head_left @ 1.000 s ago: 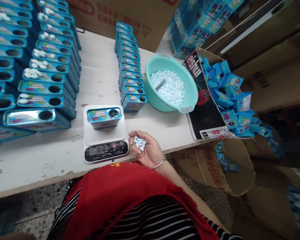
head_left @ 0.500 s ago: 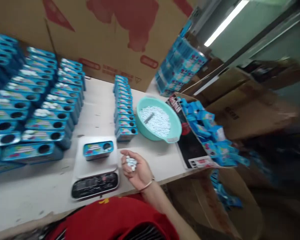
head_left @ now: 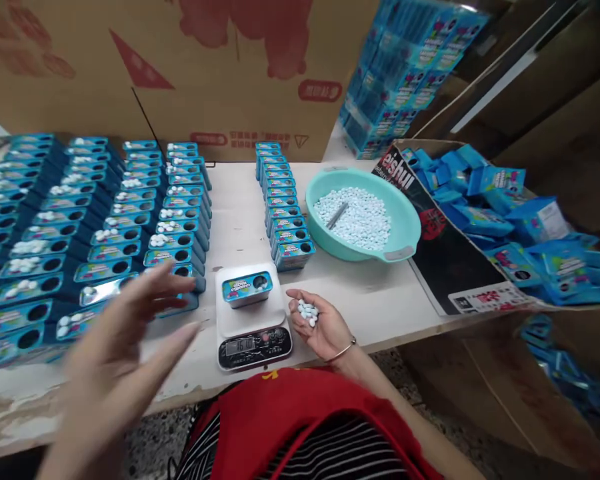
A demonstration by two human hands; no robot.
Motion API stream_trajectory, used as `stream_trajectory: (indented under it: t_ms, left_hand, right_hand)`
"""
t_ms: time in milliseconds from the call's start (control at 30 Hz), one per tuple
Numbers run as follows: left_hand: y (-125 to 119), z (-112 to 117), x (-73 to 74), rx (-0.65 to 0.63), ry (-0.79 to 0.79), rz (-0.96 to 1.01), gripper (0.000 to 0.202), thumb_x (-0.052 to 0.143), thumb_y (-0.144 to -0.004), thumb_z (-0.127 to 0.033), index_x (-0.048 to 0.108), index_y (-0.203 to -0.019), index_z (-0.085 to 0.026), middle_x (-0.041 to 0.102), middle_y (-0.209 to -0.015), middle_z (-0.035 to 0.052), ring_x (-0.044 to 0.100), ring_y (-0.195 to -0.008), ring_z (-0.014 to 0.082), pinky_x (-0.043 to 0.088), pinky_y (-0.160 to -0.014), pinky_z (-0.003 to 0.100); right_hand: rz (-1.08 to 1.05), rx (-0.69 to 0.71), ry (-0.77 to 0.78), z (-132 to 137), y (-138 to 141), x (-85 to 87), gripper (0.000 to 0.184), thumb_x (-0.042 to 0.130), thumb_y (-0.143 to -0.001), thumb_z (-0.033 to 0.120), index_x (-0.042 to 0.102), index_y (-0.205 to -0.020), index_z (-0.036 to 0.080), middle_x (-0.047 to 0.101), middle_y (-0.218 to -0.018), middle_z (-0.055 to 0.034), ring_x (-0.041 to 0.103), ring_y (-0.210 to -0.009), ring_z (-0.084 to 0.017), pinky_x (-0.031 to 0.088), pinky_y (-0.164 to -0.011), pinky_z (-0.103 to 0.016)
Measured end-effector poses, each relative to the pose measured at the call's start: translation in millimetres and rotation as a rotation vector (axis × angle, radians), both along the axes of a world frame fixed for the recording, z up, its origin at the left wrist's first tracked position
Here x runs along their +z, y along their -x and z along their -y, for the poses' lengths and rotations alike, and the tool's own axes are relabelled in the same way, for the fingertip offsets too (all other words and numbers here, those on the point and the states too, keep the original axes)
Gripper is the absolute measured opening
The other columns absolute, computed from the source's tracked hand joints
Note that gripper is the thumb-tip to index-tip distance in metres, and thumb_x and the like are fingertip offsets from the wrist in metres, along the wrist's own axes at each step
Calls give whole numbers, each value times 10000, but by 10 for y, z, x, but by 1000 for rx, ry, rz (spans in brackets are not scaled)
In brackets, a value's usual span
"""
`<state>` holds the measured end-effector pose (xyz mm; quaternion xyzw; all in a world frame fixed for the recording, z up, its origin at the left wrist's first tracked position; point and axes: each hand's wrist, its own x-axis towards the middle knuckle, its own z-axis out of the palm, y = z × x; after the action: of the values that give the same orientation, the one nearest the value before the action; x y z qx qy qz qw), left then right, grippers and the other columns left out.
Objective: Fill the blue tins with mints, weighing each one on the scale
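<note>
My right hand rests palm up at the table's front edge, cupped around a small heap of pale blue candies. Just left of it a white kitchen scale carries one blue tin with a round hole in its top. My left hand hovers blurred above the front left of the table, fingers stretched out and apart, holding nothing. It is nearest the front tins of the big block of tins.
Rows of blue tins, some topped with candies, fill the left of the table. A short line of tins stands beside a teal basin of candies. A cardboard box of blue packets lies right; a large carton stands behind.
My left hand has come into view at the lower left. The view swung up and left, so more tin rows show. My right hand stays cupped on the candies.
</note>
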<state>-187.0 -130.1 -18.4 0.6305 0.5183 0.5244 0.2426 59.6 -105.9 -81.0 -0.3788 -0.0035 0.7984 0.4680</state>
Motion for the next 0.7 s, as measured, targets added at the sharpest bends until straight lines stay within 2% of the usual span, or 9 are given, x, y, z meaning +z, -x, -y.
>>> stream_trajectory:
  t_ms: [100, 200, 267, 333, 400, 500, 567, 700]
  left_hand:
    - [-74, -104, -323, -107, 154, -174, 714, 730, -700, -328, 422, -1342, -272, 531, -1265, 89, 534, -1132, 268, 519, -881, 426]
    - [-154, -184, -662, -80, 206, -152, 755, 713, -722, -351, 342, -1376, -282, 484, -1315, 106, 496, -1188, 255, 523, -844, 353]
    - [-186, -223, -791, -95, 226, -151, 763, 714, -721, -364, 331, -1375, -277, 470, -1329, 108, 491, -1188, 246, 519, -822, 319]
    - [-211, -269, -850, -105, 230, -182, 748, 711, -721, -369, 341, -1362, -262, 458, -1338, 107, 490, -1185, 240, 505, -846, 316]
    - [-236, -326, -867, -111, 219, -219, 681, 695, -737, -359, 378, -1328, -238, 486, -1306, 100, 513, -1156, 231, 485, -886, 329]
    - [-278, -400, -813, -167, 113, -307, 442, 627, -794, -298, 490, -1206, -214, 597, -1127, 66, 582, -1019, 202, 488, -855, 328]
    - [-308, -422, -704, -213, -65, -470, 345, 586, -812, -223, 534, -1153, -221, 623, -1050, 55, 584, -971, 199, 471, -869, 362]
    - [-362, -423, -415, -231, -485, -856, 369, 600, -780, -119, 573, -1121, -258, 639, -1040, 53, 561, -956, 201, 379, -968, 449]
  right_hand:
    - [-39, -7, 61, 36, 21, -39, 129, 532, -805, 164, 631, -852, 96, 637, -640, -42, 560, -490, -69, 384, -366, -116]
    - [-57, -25, 55, 72, 48, -90, 137, 519, -818, 149, 630, -868, 85, 687, -722, -97, 665, -644, -123, 502, -493, -153]
    - [-87, -31, 40, 88, 73, -112, 130, 532, -815, 148, 630, -868, 81, 704, -779, -120, 695, -746, -158, 542, -577, -187]
    - [-120, -43, 32, 94, 101, -116, 133, 536, -818, 154, 633, -864, 76, 709, -808, -128, 700, -804, -175, 558, -650, -215]
    - [-133, -62, 46, 90, 130, -99, 156, 519, -835, 164, 640, -863, 69, 712, -825, -131, 699, -831, -180, 560, -718, -237]
    - [-147, -93, 80, 73, 178, -45, 201, 482, -868, 177, 647, -857, 64, 714, -830, -128, 694, -827, -168, 554, -784, -260]
    - [-174, -121, 92, 54, 215, 3, 225, 456, -889, 180, 647, -842, 72, 712, -784, -105, 688, -766, -144, 557, -774, -260]
    - [-231, -172, 123, -4, 293, 101, 226, 439, -902, 169, 641, -848, 83, 704, -722, -66, 657, -649, -111, 561, -704, -233]
